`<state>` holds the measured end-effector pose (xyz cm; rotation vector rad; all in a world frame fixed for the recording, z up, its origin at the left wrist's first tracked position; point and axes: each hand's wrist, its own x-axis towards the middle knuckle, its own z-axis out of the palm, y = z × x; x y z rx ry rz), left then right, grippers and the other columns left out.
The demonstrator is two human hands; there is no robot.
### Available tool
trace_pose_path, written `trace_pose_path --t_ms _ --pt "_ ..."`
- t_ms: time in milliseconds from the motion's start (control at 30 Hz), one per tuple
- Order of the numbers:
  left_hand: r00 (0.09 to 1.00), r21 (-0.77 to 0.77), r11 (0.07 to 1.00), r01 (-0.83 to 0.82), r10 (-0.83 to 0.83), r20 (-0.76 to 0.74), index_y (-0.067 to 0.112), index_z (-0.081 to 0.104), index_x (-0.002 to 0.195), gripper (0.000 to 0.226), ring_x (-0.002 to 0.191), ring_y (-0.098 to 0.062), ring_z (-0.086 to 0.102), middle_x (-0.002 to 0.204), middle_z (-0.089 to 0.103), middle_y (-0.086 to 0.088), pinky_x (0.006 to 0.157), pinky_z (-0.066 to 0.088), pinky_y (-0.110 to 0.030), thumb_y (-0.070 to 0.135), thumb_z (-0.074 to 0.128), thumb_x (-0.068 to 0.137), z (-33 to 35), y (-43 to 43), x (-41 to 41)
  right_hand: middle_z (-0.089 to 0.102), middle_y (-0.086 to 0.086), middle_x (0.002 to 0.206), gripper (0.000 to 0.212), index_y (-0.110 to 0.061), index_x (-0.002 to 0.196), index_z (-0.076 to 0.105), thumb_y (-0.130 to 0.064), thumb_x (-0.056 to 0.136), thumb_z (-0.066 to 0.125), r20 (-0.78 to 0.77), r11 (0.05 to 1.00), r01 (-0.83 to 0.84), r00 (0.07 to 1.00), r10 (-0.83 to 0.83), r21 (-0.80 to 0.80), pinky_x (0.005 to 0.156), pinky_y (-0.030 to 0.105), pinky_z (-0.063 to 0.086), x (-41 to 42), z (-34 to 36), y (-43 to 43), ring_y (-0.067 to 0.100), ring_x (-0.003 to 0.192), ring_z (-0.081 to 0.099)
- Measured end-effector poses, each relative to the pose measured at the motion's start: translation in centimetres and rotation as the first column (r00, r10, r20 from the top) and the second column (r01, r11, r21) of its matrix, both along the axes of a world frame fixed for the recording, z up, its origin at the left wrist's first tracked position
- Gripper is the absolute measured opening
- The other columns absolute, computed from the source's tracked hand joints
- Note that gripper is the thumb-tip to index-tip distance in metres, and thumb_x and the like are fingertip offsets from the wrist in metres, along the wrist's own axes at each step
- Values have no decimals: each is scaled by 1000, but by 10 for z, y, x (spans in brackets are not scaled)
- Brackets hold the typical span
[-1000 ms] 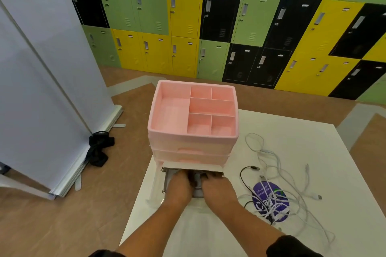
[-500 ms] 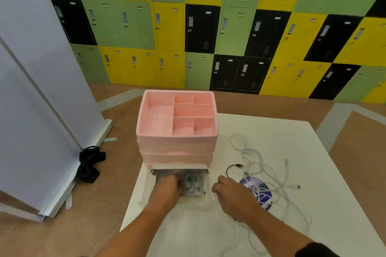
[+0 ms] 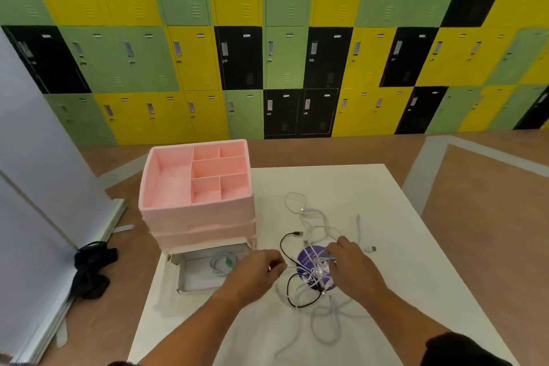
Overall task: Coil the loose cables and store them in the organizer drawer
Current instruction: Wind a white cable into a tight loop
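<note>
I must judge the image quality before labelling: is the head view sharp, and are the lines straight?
Head view: soft and blurred all over, most at both hands, left hand, right hand; wide-angle bending curves the lockers at the edges; even light, no strong glare on the white table.

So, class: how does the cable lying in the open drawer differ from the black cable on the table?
The cable in the drawer is pale and wound into a small coil; the black cable is dark and sprawls in loose loops. The first lies inside the open drawer; the second lies on the white table, among white cables. Neither is in a hand.
</note>
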<state>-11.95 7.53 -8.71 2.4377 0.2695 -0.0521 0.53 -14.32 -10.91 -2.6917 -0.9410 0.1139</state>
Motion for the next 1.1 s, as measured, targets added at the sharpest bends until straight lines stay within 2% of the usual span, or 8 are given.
trace_pose_path --t_ms 167,367,500,633,733,833,967,1100 --pt "997 -34 997 65 -67 -49 24 69 99 14 82 -9 62 99 70 9 76 50 -27 33 58 96 0 -46 34 45 2 127 48 -34 141 50 -17 96 53 -224 995 -32 974 10 -92 84 29 47 15 -11 -27 26 113 52" --pt "994 -20 994 111 -111 -23 27 66 117 24 98 -6 57 114 61 5 79 41 -16 31 62 93 -6 -83 65 49 -1 98 18 -18 104 72 -20 98 55 -211 998 -10 977 24 68 75 29 44 22 -10 -26 20 98 54" --pt "999 -12 1000 13 -12 33 19 66 89 15 80 -13 60 87 67 2 74 49 -31 28 57 97 4 -85 86 66 -2 93 15 -20 100 76 -24 96 62 -285 949 67 958 25 308 79 30 48 41 34 -25 14 91 59" --pt "998 -178 983 -54 57 13 18 65 80 19 70 -8 62 75 69 7 65 46 -21 20 57 97 19 -72 100 64 -3 65 15 -19 86 71 -24 97 62 -359 732 309 929 -95 607 66 28 47 71 101 -24 7 62 56" --pt "996 -298 953 -62 78 42 17 68 81 22 81 -8 68 82 75 4 82 51 -30 16 56 99 25 -61 102 59 1 61 17 -18 86 68 -21 99 57 -436 476 457 885 -163 751 61 34 45 95 150 -25 14 60 53" --pt "985 -422 903 -79 135 105 13 69 83 26 80 -14 70 80 76 0 80 52 -28 12 52 101 41 -59 103 60 3 62 19 -21 87 68 -16 99 54 -457 341 509 861 -225 791 61 35 46 110 186 -28 17 60 54" --pt "959 -649 756 -82 237 155 4 67 90 27 66 -21 65 72 68 -11 69 53 -35 11 46 105 78 -63 105 68 6 107 19 -19 114 68 -17 99 57 -317 626 468 884 -344 624 78 38 53 116 197 -30 25 100 63" --pt "959 -694 720 -8 203 200 7 70 93 26 60 -22 59 69 64 -8 61 53 -34 15 48 105 112 -67 110 38 -1 154 70 -25 153 36 -12 90 63 122 892 138 970 -209 430 114 42 34 94 197 -18 23 142 30"
